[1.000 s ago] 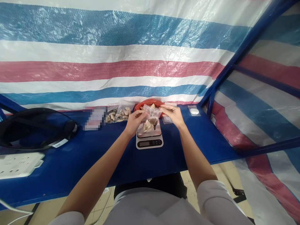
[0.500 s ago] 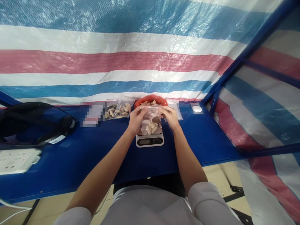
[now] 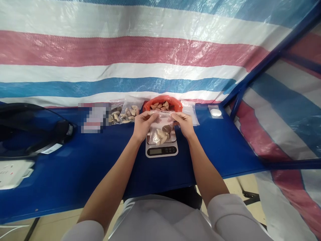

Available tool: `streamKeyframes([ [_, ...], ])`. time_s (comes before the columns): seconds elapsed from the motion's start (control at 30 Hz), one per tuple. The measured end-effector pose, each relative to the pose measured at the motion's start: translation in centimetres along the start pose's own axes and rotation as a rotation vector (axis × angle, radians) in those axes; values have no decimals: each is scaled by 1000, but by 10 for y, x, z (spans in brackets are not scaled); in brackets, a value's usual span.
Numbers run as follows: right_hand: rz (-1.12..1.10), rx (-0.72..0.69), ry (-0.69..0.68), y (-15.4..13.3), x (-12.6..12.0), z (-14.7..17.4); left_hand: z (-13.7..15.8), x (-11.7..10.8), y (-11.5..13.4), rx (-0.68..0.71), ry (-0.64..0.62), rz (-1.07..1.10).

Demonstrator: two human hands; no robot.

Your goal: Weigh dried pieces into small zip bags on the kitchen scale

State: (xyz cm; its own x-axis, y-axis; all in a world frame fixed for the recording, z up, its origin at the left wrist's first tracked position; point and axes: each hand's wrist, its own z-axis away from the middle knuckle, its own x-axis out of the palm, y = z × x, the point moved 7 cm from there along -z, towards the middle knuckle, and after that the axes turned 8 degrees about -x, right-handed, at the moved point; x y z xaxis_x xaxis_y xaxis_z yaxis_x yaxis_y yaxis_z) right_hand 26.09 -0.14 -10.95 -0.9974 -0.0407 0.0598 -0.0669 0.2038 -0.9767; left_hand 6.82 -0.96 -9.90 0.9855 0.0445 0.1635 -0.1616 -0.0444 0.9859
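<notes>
The clear plastic zip bag (image 3: pixel 160 122) contains pale and brown pieces (image 3: pixel 163 135), and left fingers (image 3: pixel 153 117) and right fingers (image 3: pixel 177 116) pinch its upper corners.

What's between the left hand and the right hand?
In the head view, a clear bag holding pale pieces and a dark one, pinched near its top by left hand and right hand over the scale.

left hand (image 3: pixel 143 126) and right hand (image 3: pixel 185 125) pinch level with each other, thumbs (image 3: pixel 153 117) inward; both forearms (image 3: pixel 115 175) reach forward, converging.
</notes>
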Motion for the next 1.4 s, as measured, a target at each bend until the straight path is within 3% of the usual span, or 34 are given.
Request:
streamKeyframes([
  [0.43,-4,-32,62,2,-1,1,1,-11,-11,-25,36,77],
  [0.87,-77,-120,28,5,8,-3,7,-11,-3,79,72,1],
  [1.17,-101,-72,68,6,4,-3,-1,-15,-17,-107,98,137],
  [1.4,-75,-136,40,3,9,-4,-1,-14,-14,-73,82,134],
])
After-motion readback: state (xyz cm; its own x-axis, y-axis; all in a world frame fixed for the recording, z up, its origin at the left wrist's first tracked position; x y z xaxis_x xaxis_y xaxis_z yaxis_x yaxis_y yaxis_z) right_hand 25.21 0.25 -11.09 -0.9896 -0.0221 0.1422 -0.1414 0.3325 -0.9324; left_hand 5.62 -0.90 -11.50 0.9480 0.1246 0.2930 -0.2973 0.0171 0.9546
